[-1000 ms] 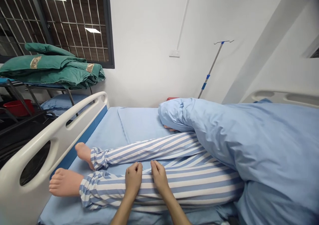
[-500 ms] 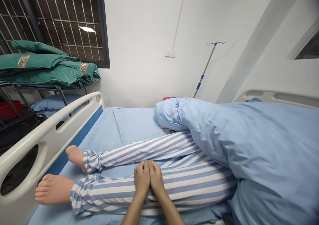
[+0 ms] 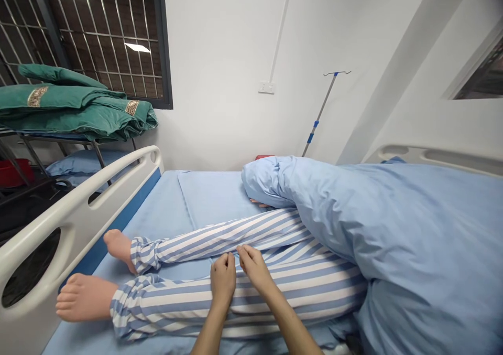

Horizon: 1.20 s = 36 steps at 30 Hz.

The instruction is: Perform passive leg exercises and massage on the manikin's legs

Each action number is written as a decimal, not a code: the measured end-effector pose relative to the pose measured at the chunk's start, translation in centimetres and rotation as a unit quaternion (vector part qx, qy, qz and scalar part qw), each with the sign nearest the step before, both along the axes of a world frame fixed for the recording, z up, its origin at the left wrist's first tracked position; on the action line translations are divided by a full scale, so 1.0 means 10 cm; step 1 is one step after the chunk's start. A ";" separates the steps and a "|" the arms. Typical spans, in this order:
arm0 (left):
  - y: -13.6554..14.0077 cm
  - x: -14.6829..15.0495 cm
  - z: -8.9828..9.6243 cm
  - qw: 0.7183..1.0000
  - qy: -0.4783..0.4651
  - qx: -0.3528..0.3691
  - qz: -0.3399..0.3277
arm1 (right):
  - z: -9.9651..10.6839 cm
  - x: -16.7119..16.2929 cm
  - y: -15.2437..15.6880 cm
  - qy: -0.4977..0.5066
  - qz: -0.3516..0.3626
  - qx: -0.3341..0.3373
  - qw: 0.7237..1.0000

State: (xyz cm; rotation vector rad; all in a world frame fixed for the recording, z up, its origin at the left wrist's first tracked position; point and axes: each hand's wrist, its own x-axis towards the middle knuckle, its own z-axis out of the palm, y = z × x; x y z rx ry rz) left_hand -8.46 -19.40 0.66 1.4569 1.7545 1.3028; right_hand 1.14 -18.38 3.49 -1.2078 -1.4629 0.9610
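Note:
A manikin with smooth feet (image 3: 88, 297) lies on the bed in blue-and-white striped trousers (image 3: 173, 305). Over its nearer leg, around the knee or thigh, my left hand (image 3: 223, 277) is closed with the fingers curled down. Just right of it, my right hand (image 3: 254, 266) is closed too, a small gap between them. No cloth looks bunched or pulled up at either hand, though the undersides of the fingers are hidden. A light blue quilt (image 3: 393, 224) is folded back over the upper body, right of my hands. Some fingertips (image 3: 259, 203) show under its edge.
A cream bed end board (image 3: 82, 221) stands beyond the feet at left. Light blue sheet (image 3: 214, 192) covers the far side of the bed. Behind are a drip pole (image 3: 320, 114), a wall socket (image 3: 266, 87) and folded green bedding (image 3: 78, 106) on a rack.
My right hand has parted from my left, shifting slightly right and away from me, its forearm now more slanted. My left hand has barely moved. The quilt and legs look the same.

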 end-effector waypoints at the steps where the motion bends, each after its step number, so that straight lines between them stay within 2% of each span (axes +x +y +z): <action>1: 0.00 0.00 0.00 1.000 0.006 0.000 0.002 | 0.01 0.06 -0.02 0.000 -0.001 0.001 1.000; 6: -0.01 0.02 -0.01 1.000 0.022 -0.008 0.001 | -0.13 0.22 -0.13 -0.004 -0.023 0.016 1.000; 10: -0.02 0.02 -0.03 0.999 0.012 -0.012 -0.031 | -0.26 0.26 -0.12 -0.010 -0.041 0.035 0.998; 15: -0.01 -0.02 -0.06 0.997 0.001 -0.019 -0.078 | -0.35 0.31 -0.05 0.013 -0.025 0.018 0.999; 22: 0.07 0.18 0.19 0.992 -0.077 -0.005 -0.104 | -0.40 0.34 -0.04 0.048 -0.030 0.012 0.998; 25: 0.07 0.33 0.19 0.987 -0.108 -0.006 -0.120 | -0.38 0.34 -0.04 0.048 -0.029 0.018 0.998; 31: 0.02 0.41 -0.05 0.994 0.059 -0.034 -0.080 | -0.38 0.32 -0.03 0.059 -0.032 0.028 0.997; 36: 0.00 0.39 -0.05 0.993 0.086 -0.034 -0.075 | -0.39 0.31 0.00 0.060 -0.030 0.011 0.998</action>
